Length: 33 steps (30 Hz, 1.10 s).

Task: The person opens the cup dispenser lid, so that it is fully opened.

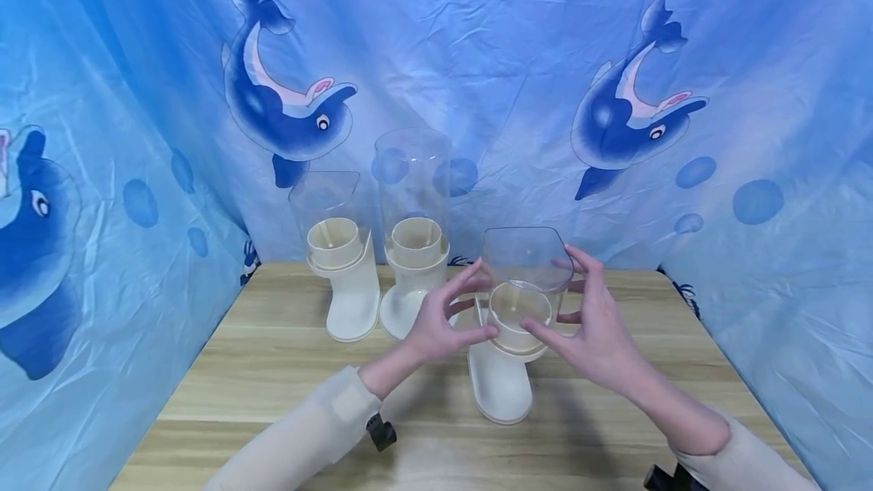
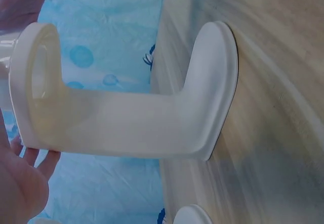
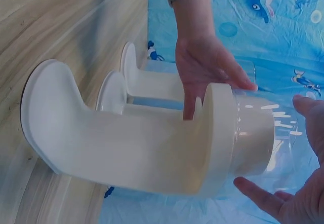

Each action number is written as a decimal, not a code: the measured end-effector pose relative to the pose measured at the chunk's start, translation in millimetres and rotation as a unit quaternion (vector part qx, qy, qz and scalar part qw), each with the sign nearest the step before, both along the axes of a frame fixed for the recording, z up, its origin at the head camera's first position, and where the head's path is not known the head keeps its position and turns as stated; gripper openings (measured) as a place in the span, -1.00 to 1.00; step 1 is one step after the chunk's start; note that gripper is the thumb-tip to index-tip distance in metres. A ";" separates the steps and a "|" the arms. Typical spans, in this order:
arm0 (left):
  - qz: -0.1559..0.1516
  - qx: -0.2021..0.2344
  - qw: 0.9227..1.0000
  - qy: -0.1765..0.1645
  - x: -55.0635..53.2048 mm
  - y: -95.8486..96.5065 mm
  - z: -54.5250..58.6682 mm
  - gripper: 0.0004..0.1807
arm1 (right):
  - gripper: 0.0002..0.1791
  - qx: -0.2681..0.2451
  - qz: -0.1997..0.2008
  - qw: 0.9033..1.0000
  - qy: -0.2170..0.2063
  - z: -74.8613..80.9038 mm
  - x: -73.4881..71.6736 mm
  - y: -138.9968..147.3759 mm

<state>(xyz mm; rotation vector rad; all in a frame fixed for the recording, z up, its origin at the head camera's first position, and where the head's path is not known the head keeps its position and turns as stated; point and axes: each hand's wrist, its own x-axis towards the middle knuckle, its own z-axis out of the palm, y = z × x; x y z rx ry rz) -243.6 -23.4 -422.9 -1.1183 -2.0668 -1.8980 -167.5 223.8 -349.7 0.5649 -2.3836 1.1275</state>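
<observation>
"While both arms reach in, what lies between the hands?"

"A clear plastic tube (image 1: 528,256), upright around the round collar (image 1: 516,336) of a cream-white plastic stand (image 1: 503,392), whose flat, rounded foot rests on the pale wood-grain desk (image 1: 259,415)."

"And the fingers?"

"Spread wide and bent about the tube. The right hand (image 1: 593,336) holds its right side, thumb in front, fingers farther back. The left hand (image 1: 439,324) holds the left side, thumb low near the collar; whether its lower fingertips touch the stand too, I can't fairly tell."

"Anything near?"

"Two matching cream-white stands (image 1: 352,305) with clear tubes (image 1: 412,173), behind and leftward, before a blue dolphin-print curtain (image 1: 477,36)."
</observation>
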 end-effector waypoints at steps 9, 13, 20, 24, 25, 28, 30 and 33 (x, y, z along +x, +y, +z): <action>0.003 -0.009 1.000 0.015 1.9 -3.1 -1.7 0.18 | 0.28 0.002 0.032 0.999 0.021 0.7 -2.0 9.8; -0.023 -0.012 1.000 -0.001 -2.2 -6.1 -1.7 0.04 | 0.11 0.003 0.028 0.999 0.024 2.6 0.3 9.8; -0.009 -0.018 1.000 -0.022 2.6 -5.2 1.3 -0.12 | -0.20 -0.005 0.049 0.999 0.014 2.0 0.1 10.8; 0.021 -0.027 0.999 -0.021 9.3 -4.7 2.2 -0.14 | -0.26 -0.016 0.075 0.997 0.024 -2.4 -4.6 15.1; 0.026 -0.031 0.999 -0.019 10.5 -4.8 2.6 -0.15 | -0.28 -0.018 0.080 0.996 0.025 -3.3 -5.5 16.2; 0.030 -0.042 0.999 -0.015 11.6 -6.2 3.6 -0.18 | -0.38 -0.022 0.085 0.996 0.030 -4.5 -6.8 18.3; 0.027 -0.045 0.999 -0.014 10.8 -7.2 4.4 -0.19 | -0.44 -0.024 0.081 0.996 0.034 -4.6 -6.5 18.7; 0.021 -0.049 0.998 -0.017 8.8 -8.4 5.2 -0.23 | -0.52 -0.024 0.078 0.996 0.035 -4.8 -6.0 17.9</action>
